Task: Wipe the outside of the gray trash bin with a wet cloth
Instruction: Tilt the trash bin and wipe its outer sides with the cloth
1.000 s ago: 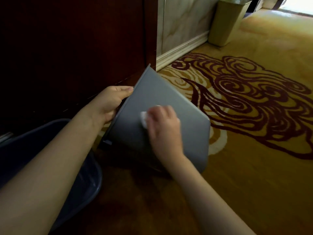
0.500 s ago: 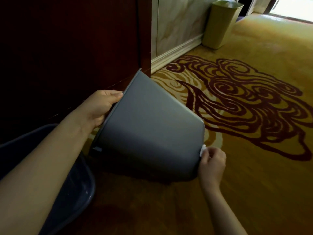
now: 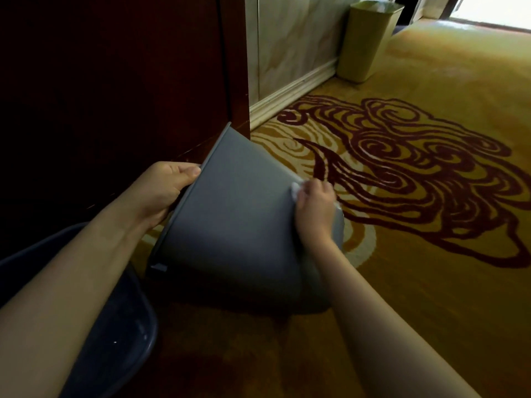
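The gray trash bin (image 3: pixel 238 222) lies tipped on its side on the carpet, its open rim toward the dark wooden cabinet and its base pointing right. My left hand (image 3: pixel 163 188) grips the rim at the bin's upper left. My right hand (image 3: pixel 314 208) is pressed against the bin's upper side near the base, fingers closed on a small white cloth (image 3: pixel 295 191), of which only a corner shows.
A dark blue basin (image 3: pixel 126 334) sits at the lower left beside the bin. A dark wooden cabinet (image 3: pixel 115 81) rises at the left. A beige waste bin (image 3: pixel 367 38) stands by the marble wall. Patterned yellow carpet (image 3: pixel 431 254) spreads to the right.
My right hand with the cloth went from the middle of the bin's side down to its lower base edge, then up to the upper side near the base. My left hand kept its grip.
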A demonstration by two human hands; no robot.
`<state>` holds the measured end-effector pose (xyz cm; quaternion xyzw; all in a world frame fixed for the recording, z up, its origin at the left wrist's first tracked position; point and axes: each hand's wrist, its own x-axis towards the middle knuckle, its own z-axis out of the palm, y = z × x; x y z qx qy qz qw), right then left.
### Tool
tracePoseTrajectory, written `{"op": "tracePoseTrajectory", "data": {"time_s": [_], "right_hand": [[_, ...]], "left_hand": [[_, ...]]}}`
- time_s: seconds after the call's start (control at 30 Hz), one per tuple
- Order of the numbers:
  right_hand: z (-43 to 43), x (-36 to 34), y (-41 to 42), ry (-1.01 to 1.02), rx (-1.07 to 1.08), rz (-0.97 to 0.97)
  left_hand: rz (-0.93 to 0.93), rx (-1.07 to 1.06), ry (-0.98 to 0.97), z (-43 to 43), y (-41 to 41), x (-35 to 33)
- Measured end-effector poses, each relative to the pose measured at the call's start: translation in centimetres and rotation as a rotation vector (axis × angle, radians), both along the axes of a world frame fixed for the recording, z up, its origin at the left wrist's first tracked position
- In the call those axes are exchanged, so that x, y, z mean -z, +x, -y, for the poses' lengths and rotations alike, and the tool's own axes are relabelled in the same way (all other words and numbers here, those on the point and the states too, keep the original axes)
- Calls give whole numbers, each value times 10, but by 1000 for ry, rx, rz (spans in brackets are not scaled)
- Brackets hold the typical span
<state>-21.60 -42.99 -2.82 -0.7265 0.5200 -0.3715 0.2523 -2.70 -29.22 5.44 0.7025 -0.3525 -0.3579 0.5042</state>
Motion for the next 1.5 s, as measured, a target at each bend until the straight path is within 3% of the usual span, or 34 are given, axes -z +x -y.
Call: {"op": "tracePoseTrajectory", "data": {"time_s": [0.1, 0.33, 0.47, 0.53, 0.6, 0.73, 0.83, 1.13, 1.33, 1.43, 1.5], "right_hand": [[18, 27, -44, 124, 174, -34], [26, 29, -50, 247, 113, 7], [25, 34, -54, 230, 114, -9], [24, 38, -60, 249, 125, 4], [22, 41, -64, 252, 130, 20], [19, 42, -63, 266, 188, 44], [20, 44, -68, 334, 222, 150], [28, 16, -64, 293, 314, 470], [23, -8, -54, 340, 299, 520], [2, -27, -42, 68, 230, 408], [-25, -46, -17, -122, 48, 382]], "left_hand": [[9, 8, 1, -1, 7, 4], [6, 60, 31, -8, 17, 6], [-200, 114, 71, -9, 23, -4], [-251, 198, 193, 4, 21, -19], [-183, 214, 287, 33, 14, -30], [34, 28, 315, 83, 0, -40], [82, -55, 357, 111, -9, -42], [202, 55, -123, 69, -19, -58], [117, 119, -212, 14, -3, -16], [37, 113, -211, -9, 6, 1], [5, 129, -196, -21, 10, 7]]}}
